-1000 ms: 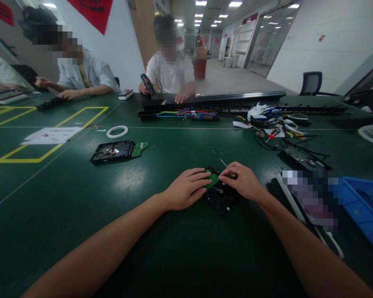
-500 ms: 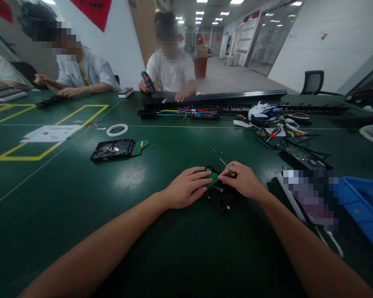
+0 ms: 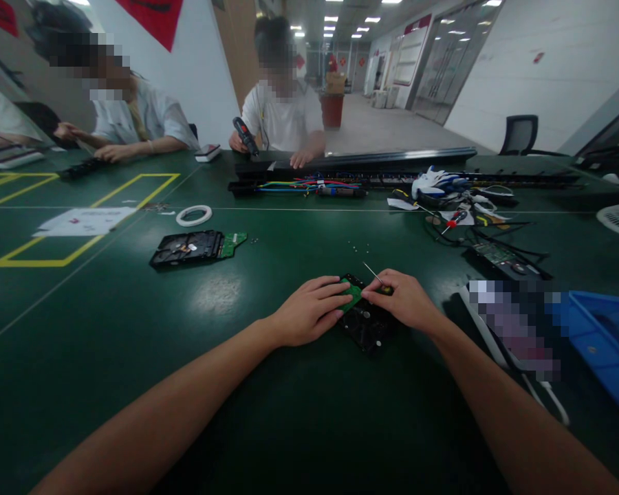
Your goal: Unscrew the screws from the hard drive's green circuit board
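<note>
In the head view a black hard drive [image 3: 364, 330] lies on the green table in front of me, with a green circuit board [image 3: 351, 295] over its far left part. My left hand [image 3: 307, 311] lies across that board from the left, fingers stretched out and covering part of it. A small screwdriver [image 3: 374, 273] is held in my right hand [image 3: 403, 300], its thin shaft pointing up and away to the left. The right thumb and fingertip also meet at the board's right edge; whether they pinch it is unclear. Several tiny screws [image 3: 358, 249] lie beyond the drive.
Left of my hands sits another drive-like black unit [image 3: 188, 249], near a white tape roll [image 3: 194, 216]. A blue bin [image 3: 606, 344] stands at right. Gloves [image 3: 436, 184], cables and a red-black screwdriver [image 3: 457, 220] lie farther back. Across the table, a person holds a power screwdriver [image 3: 245, 135].
Both hands, the board and the drive stay almost in place. The view has shifted very slightly.
</note>
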Tool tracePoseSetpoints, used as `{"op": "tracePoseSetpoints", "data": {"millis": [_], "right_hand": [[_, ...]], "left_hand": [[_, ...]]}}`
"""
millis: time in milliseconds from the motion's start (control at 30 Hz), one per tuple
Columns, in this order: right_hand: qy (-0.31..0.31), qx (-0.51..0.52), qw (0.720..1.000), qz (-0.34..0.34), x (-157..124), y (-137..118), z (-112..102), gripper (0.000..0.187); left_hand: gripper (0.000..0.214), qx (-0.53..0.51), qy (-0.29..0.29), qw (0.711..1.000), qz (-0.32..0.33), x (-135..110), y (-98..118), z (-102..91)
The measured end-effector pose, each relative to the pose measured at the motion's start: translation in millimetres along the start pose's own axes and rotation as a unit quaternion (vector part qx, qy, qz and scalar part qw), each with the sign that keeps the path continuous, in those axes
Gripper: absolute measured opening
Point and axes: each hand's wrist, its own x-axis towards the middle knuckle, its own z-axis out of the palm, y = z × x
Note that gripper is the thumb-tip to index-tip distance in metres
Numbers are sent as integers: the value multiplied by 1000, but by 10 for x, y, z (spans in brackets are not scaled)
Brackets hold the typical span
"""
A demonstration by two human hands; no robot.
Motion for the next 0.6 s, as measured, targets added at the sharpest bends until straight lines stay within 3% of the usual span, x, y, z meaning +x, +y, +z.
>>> {"op": "tracePoseSetpoints", "data": {"millis": [300, 467, 600], "right_hand": [[21, 0, 1000, -8, -11, 37, -70, 20], [92, 20, 993, 75, -23, 172, -160, 35], [96, 41, 984, 145, -50, 235, -169, 56]], "left_hand": [[44, -2, 2, 1000, -1, -2, 12, -7], [46, 1, 0, 1000, 1, -6, 9, 1], [47, 9, -1, 1000, 9, -3, 24, -8]]}}
